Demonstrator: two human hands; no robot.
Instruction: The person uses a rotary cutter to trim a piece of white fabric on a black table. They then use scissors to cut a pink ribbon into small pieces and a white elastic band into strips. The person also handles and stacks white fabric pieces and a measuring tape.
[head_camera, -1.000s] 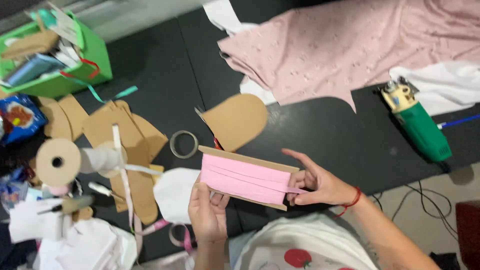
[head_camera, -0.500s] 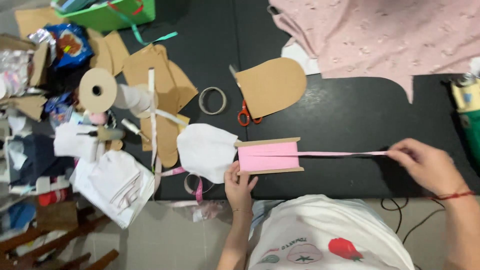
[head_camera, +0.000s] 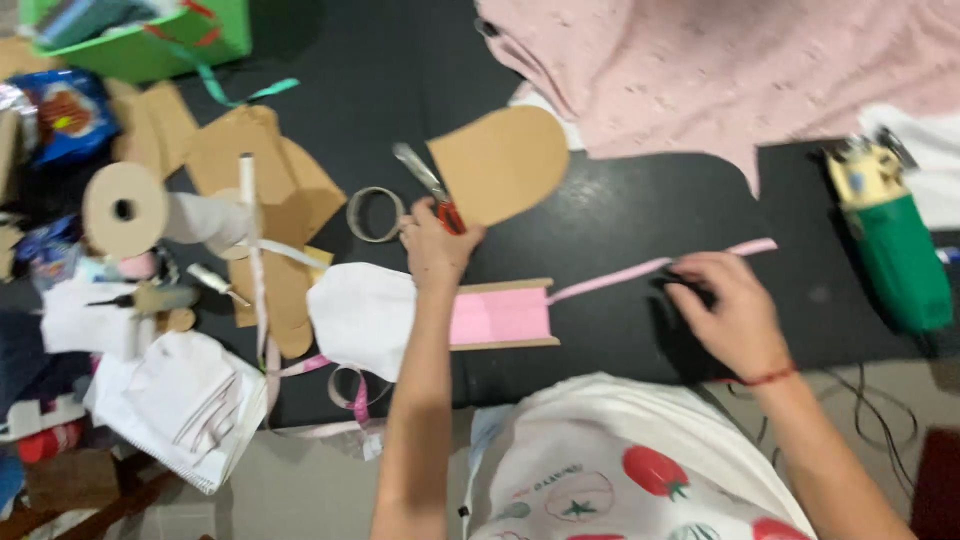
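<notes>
- Nearest the camera, the person's white printed shirt (head_camera: 640, 470) fills the bottom edge, with both forearms reaching out over the black table (head_camera: 620, 215).
- The cardboard card wound with pink ribbon (head_camera: 500, 314) now lies flat on the table just beyond the shirt; 0.5 s ago the left hand gripped its near edge, so that hand has let it go.
- The right hand (head_camera: 728, 312) has drawn back toward the middle from its far-right reach. Its fingers are curled together over the pulled-out strip of pink ribbon (head_camera: 655, 264), pinning it against the table; 1 free tail (head_camera: 750, 246) pokes out beyond the knuckles.
- The left hand (head_camera: 432, 243) has gone forward past the card and is closed on the red handles of the scissors (head_camera: 432, 190), whose blades point away to the upper left beside the rounded cardboard template (head_camera: 500, 162).
- By my reading, a length has been measured off and cutting comes next: 1 hand holds the strip taut, the other fetches the tool.
- Just left of the scissors sits a tape ring (head_camera: 374, 214); a white fabric piece (head_camera: 362, 316) touches the card's left end.
- Farther off, pink fabric (head_camera: 720, 70) covers the top right, a green electric cutter (head_camera: 893, 245) lies at the right edge, and a green box (head_camera: 150, 35) sits top left.
</notes>
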